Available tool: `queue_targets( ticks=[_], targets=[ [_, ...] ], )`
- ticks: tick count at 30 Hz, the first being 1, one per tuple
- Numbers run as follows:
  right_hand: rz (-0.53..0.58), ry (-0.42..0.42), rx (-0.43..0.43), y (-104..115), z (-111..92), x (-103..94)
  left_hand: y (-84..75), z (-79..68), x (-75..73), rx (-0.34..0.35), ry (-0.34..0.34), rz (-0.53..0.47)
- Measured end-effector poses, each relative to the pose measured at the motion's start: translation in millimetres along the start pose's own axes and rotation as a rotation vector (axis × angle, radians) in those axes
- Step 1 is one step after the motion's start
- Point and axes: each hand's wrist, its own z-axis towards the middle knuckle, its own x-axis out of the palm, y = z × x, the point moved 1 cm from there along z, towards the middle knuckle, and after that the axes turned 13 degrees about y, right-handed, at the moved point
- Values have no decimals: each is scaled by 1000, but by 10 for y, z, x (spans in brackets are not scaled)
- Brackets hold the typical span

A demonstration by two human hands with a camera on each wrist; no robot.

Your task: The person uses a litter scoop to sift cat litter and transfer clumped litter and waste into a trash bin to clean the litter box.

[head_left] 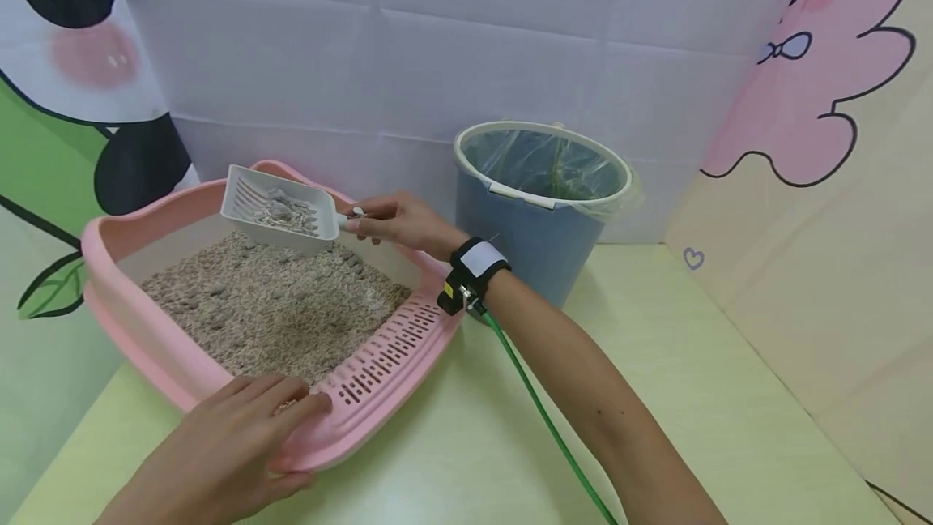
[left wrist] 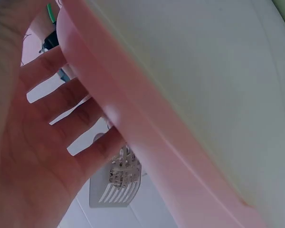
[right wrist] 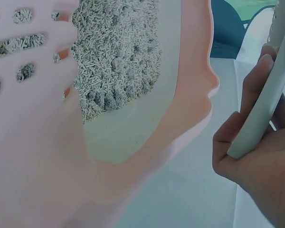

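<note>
My right hand (head_left: pixel 408 221) grips the handle of a white litter scoop (head_left: pixel 280 209), which it holds up over the litter box. Greyish clumps and pellets (head_left: pixel 287 213) lie in the slotted scoop. The right wrist view shows the curled fingers around the pale handle (right wrist: pixel 259 114). My left hand (head_left: pixel 233 436) holds the near rim of the pink litter box (head_left: pixel 138 330), fingers over the edge and thumb on the outer side. In the left wrist view its fingers (left wrist: pixel 69 104) reach over the pink rim (left wrist: pixel 133 114). Brown pellet litter (head_left: pixel 291 306) covers the box's floor.
A blue bin (head_left: pixel 510 225) with a clear plastic liner stands behind my right wrist, right of the box. Both rest on a pale yellow-green table (head_left: pixel 692 395). Cartoon-printed sheets (head_left: pixel 437 63) close off the back and sides. A green cable (head_left: pixel 539 403) trails from the right wrist camera.
</note>
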Motion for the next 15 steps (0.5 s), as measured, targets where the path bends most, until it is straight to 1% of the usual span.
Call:
queue_targets(
  ticks=[3, 6, 11, 15],
  targets=[
    [19, -22, 9, -112, 33, -56, -24, 102, 15, 41, -30, 2],
    [8, -37, 3, -198, 66, -86, -51, 212, 40, 69, -24, 3],
    [-51, -20, -6, -224, 81, -56, -93, 369, 112, 124, 26, 42],
    [-89, 12, -4, -226, 82, -16, -118, 418, 173, 144, 58, 68]
  ],
)
